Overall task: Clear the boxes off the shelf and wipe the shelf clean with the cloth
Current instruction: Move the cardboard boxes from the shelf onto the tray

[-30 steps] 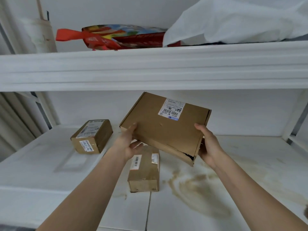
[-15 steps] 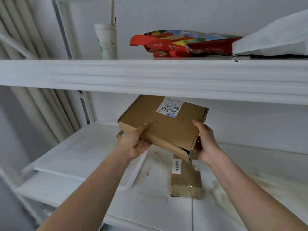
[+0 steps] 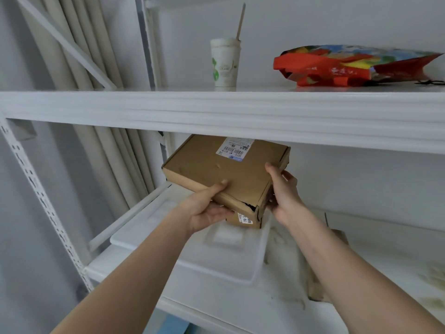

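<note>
Between the two white shelf boards, both hands hold a flat cardboard box (image 3: pixel 226 172) up in the air, tilted so that its top face with a white barcode label (image 3: pixel 234 149) leans toward the camera. The left hand (image 3: pixel 207 210) grips the near edge of the box, thumb laid flat on top and the other fingers curled underneath. The right hand (image 3: pixel 284 196) clasps the near right corner, thumb on the top face and fingers wrapped round the side wall. That corner of the box is torn open, with a dark gap showing along the seam.

Just below the held box, a smaller cardboard box (image 3: pixel 245 220) with a white printed sticker sits on a white plastic tray lid (image 3: pixel 192 256), which lies flat at the left end of the lower shelf (image 3: pixel 240 307). To the right of the lid the shelf surface is smeared with brownish stains. Another brown box (image 3: pixel 317 285) shows partly behind the right forearm; how it lies cannot be told.

On the upper shelf (image 3: pixel 216 109) stand a white paper cup (image 3: pixel 225 62) with green print and a wooden stick poking out, and, well to its right, a red and multicoloured bag (image 3: pixel 349 66) lying on its side. Pale curtains (image 3: pixel 79 56) hang behind the perforated white upright (image 3: pixel 36 189) of the rack at the left.
</note>
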A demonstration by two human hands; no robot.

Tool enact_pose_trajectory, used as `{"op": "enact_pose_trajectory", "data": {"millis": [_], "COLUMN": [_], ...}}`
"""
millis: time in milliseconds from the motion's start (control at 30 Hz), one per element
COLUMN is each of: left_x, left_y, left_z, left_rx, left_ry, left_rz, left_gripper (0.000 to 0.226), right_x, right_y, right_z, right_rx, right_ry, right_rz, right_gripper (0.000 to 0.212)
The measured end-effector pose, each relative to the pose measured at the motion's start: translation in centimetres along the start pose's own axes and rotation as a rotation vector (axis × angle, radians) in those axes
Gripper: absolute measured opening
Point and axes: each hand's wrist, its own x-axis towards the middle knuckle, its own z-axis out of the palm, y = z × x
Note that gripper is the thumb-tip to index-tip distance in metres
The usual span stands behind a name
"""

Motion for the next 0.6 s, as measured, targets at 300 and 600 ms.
{"op": "enact_pose_trajectory", "data": {"millis": [300,600], "left_x": [0.6,2.3], "left_y": [1.6,3.3], "left_z": [-3.3,-5.0], "left_rx": [-0.128,-0.245], "left_ry": [0.114,0.263], "left_rz": [0.055,0.120], "left_gripper": [0.047,0.020], "right_x": [0.8,2.7], "right_y": [0.3,0.6], "right_z": [3.7,4.2], "right_rx": [-0.243,-0.403], "right_ry": [-0.181,-0.150], "right_rz": [0.034,0.040], "right_gripper": [0.063,0.016]}}
